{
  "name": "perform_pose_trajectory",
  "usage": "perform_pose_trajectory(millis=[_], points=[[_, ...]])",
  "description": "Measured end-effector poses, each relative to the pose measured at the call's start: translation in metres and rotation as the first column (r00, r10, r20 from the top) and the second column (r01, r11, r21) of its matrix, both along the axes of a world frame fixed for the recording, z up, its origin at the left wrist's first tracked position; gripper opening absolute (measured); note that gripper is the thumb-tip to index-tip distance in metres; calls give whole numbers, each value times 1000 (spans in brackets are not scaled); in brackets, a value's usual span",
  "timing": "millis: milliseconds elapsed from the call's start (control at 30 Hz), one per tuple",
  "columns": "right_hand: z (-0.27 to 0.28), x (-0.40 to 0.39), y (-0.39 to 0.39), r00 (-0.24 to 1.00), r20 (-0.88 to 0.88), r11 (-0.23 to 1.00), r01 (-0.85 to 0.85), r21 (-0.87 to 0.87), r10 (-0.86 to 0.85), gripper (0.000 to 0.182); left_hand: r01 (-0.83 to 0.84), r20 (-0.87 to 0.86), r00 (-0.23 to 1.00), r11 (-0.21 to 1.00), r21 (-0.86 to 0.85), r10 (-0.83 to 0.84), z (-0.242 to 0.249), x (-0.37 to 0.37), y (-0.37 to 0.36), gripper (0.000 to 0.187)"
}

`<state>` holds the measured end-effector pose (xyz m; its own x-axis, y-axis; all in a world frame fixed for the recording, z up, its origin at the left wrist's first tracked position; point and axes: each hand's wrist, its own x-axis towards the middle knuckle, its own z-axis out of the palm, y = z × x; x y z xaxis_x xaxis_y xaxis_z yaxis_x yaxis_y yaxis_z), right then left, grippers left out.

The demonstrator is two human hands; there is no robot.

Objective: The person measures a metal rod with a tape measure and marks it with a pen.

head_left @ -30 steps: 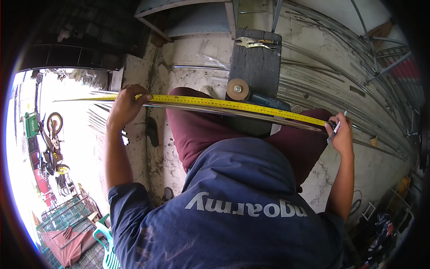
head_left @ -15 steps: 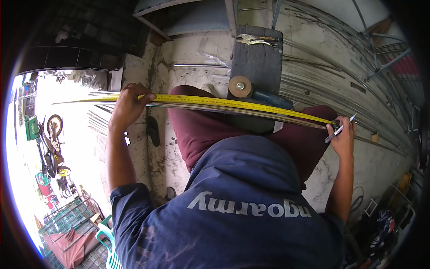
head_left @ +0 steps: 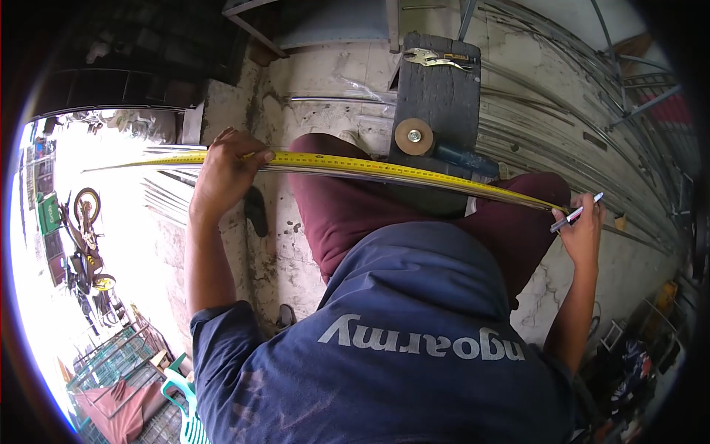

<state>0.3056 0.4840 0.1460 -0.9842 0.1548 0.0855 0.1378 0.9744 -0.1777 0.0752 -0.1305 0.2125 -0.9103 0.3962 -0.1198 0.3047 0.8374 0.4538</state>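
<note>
A yellow measuring tape (head_left: 384,169) is stretched along thin shiny metal rods (head_left: 347,175) that cross above my lap. My left hand (head_left: 228,166) is closed around the tape and rods, with the thumb lying along the tape; both run on past it to the left. At the other end, my right hand (head_left: 583,229) pinches a pen (head_left: 575,214) between thumb and fingers, right at the tape's end. Just beyond the tape, an angle grinder (head_left: 462,157) with a brown disc lies on a dark wooden board (head_left: 438,92).
Locking pliers (head_left: 433,59) lie at the board's far end. Long metal bars (head_left: 540,140) cover the floor to the right. A metal-legged frame (head_left: 336,26) stands ahead. A green plastic chair (head_left: 185,403) is at lower left, and a motorbike (head_left: 85,251) is outside.
The whole view has shifted slightly, so the board, grinder and both hands appear farther right. Both hands keep their hold, and the tape stays stretched along the rods.
</note>
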Motion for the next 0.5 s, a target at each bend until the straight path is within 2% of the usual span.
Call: perform_pose_trajectory(millis=[67, 167, 200, 300, 333, 400, 500], points=[[13, -11, -21, 999, -33, 999, -2, -47, 1, 47, 20, -30, 999, 1000, 24, -19, -2, 1, 0, 12], [20, -22, -57, 992, -9, 953, 122, -277, -130, 42, 64, -75, 995, 996, 59, -59, -7, 4, 5, 11], [17, -25, -68, 992, -98, 941, 39, -336, -76, 41, 88, -77, 994, 994, 62, -83, -9, 4, 8, 11], [17, -31, -98, 994, -105, 815, -62, -575, 2, 39, 141, -92, 987, 986, 85, -133, -10, 5, 22, 10], [19, -33, -109, 995, -96, 745, -82, -662, 24, 41, 156, -97, 984, 983, 92, -147, -10, 6, 28, 10], [35, -40, -133, 990, -51, 606, -119, -786, 128, 58, 179, -116, 980, 976, 124, -165, -12, 7, 38, 9], [36, -60, -163, 955, -229, 623, -297, -724, 189, 51, 211, -126, 973, 966, 146, -194, -19, 10, 53, 8]])
